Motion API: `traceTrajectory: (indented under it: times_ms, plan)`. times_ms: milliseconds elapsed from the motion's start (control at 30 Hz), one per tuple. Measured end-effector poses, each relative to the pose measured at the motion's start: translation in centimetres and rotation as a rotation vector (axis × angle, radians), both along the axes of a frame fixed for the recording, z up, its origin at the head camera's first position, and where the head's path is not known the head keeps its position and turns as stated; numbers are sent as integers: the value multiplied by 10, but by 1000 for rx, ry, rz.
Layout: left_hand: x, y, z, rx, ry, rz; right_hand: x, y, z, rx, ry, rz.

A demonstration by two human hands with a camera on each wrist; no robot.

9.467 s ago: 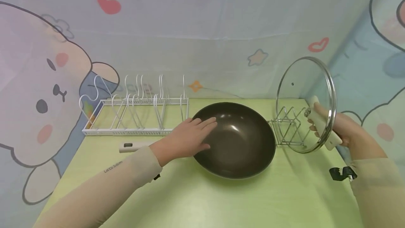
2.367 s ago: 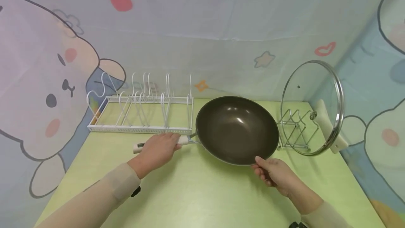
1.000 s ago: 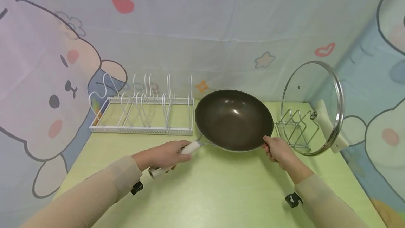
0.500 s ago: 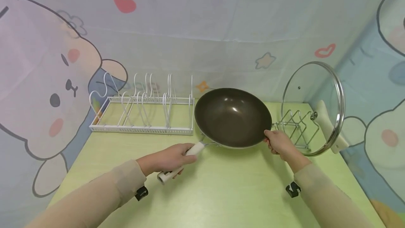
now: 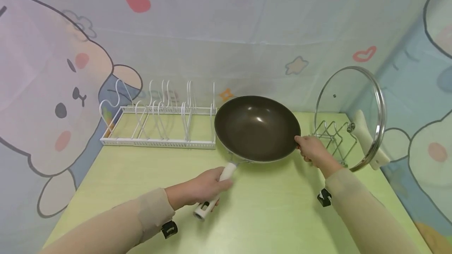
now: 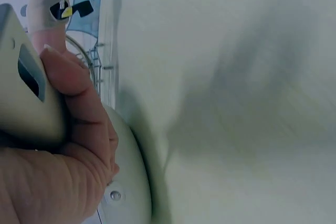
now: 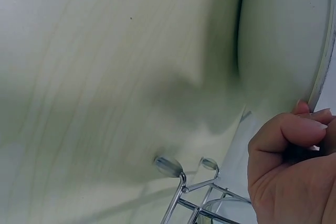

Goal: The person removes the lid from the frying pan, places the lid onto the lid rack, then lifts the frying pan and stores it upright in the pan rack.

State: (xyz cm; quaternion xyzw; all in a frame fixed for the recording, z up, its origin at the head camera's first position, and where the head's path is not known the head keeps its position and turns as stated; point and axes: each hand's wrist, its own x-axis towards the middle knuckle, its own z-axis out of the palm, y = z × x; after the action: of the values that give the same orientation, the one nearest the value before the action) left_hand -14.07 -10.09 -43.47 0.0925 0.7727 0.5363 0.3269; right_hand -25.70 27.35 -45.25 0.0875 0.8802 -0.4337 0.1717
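Observation:
A wok [image 5: 257, 128] with a dark brown inside and a pale outside sits tilted toward the front at the middle of the table. My left hand [image 5: 205, 185] grips its white handle [image 5: 227, 171], which points down and left in the head view. At the wok's right rim, my right hand [image 5: 312, 150] pinches the edge between thumb and fingers. The left wrist view has the fingers curled under the handle's end [image 6: 31, 77], beside the wok's pale underside [image 6: 128, 177]. In the right wrist view, the fingertips [image 7: 302, 107] meet the rim from below.
Left of the wok stands a white wire rack [image 5: 159, 143] with several upright loops. To the right, a glass lid [image 5: 379, 109] with a steel rim and white handle leans upright in a small chrome rack [image 5: 339, 144]. A printed cloth [image 5: 247, 50] hangs behind the table.
My right hand has left the lid and taken the wok's rim; my left has gone from over the wok to its handle. The handle has swung from left toward the front.

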Motion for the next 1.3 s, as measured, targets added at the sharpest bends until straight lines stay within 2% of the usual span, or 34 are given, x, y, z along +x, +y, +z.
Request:
traceTrajectory:
  times_ms: [233,500,800,1067,1300]
  plan:
    - [10,15,-3,76,-70,31,-13,-1,1,-11,19,-9]
    - [12,25,-6,131,-94,48,-23,-4,4,-55,26,-30]
    - [12,31,-8,150,-91,43,-28,-2,5,-37,14,-15]
    - [11,38,-13,194,-87,79,-36,1,5,-1,28,7]
    - [15,43,-16,205,-94,110,-38,1,5,20,22,26]
